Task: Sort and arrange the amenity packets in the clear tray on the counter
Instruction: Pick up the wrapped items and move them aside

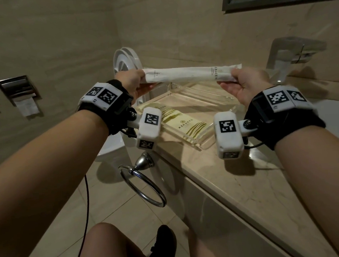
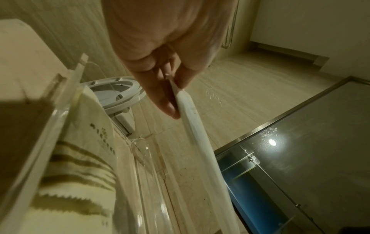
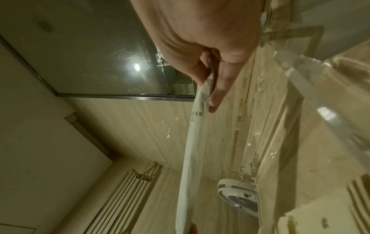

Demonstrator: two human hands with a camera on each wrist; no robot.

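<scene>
A long white amenity packet (image 1: 189,74) hangs level in the air above the clear tray (image 1: 205,144) on the counter. My left hand (image 1: 135,81) pinches its left end and my right hand (image 1: 239,80) pinches its right end. In the left wrist view the packet (image 2: 198,139) runs away from my thumb and fingers. The right wrist view shows the same packet (image 3: 192,152) held at its end. A cream packet with green stripes (image 1: 182,123) lies flat in the tray's near compartment. The tray's far compartment looks bare.
The marble counter (image 1: 237,183) runs from the tray toward me. A chrome faucet (image 1: 291,57) stands at the right by the sink. A white round mirror stand (image 1: 127,61) sits behind the tray. A towel ring (image 1: 144,181) hangs below the counter edge.
</scene>
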